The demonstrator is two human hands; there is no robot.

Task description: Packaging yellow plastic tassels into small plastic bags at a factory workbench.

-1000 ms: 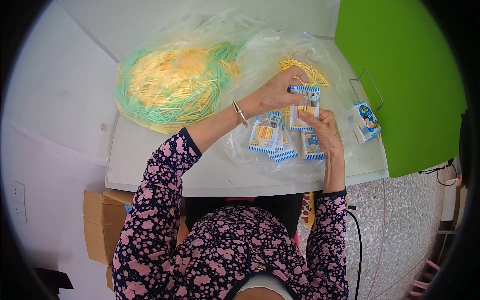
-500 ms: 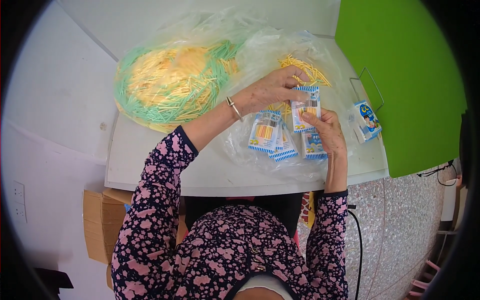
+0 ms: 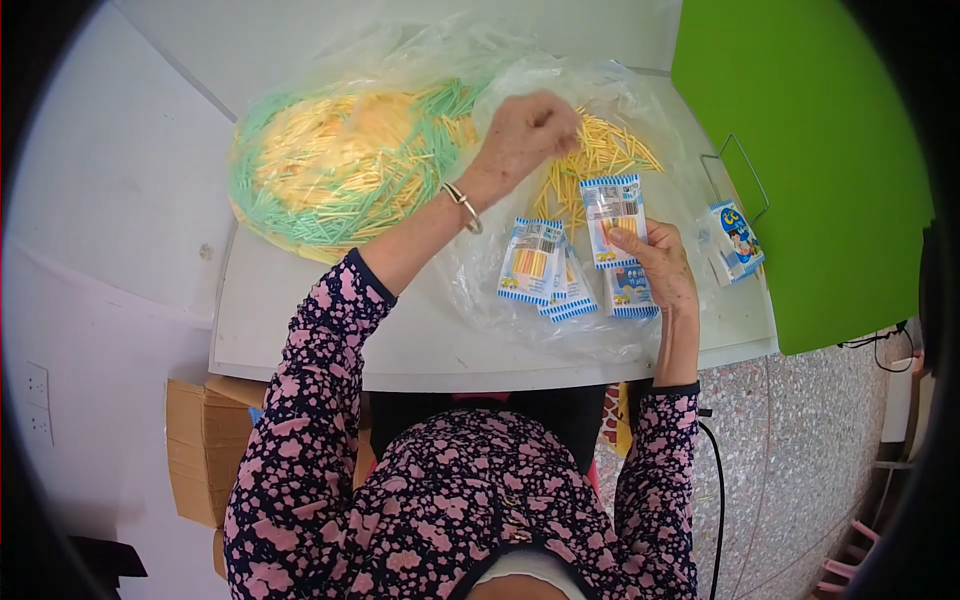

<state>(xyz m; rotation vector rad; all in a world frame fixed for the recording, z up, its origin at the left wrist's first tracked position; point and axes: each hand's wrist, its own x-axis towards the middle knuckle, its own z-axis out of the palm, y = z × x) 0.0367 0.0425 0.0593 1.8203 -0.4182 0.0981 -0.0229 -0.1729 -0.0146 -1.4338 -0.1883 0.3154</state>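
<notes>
My right hand (image 3: 662, 262) grips a small blue-and-white packet (image 3: 606, 205) by its right side, thumb on the front. Coloured sticks show in the packet's clear window. My left hand (image 3: 530, 132) is raised beside a loose pile of thin yellow sticks (image 3: 610, 148), its fingers curled together and slightly blurred. What it holds, if anything, cannot be made out. Several similar packets (image 3: 530, 262) lie overlapping below the pile, to the left of the held one. Another packet (image 3: 628, 292) lies partly hidden under my right hand. A clear plastic sheet or bag (image 3: 490, 305) spreads beneath them.
A large clear bag (image 3: 350, 165) full of yellow and green sticks stands at the left of the white table (image 3: 330, 350). One more blue packet (image 3: 738, 242) rests at the right edge, by a wire stand (image 3: 745, 170) and a green panel (image 3: 810, 170). A cardboard box (image 3: 205, 450) sits below left.
My left hand has left the packet and moved up and left, uncovering more of the yellow sticks. My right hand still holds the packet, almost in place.
</notes>
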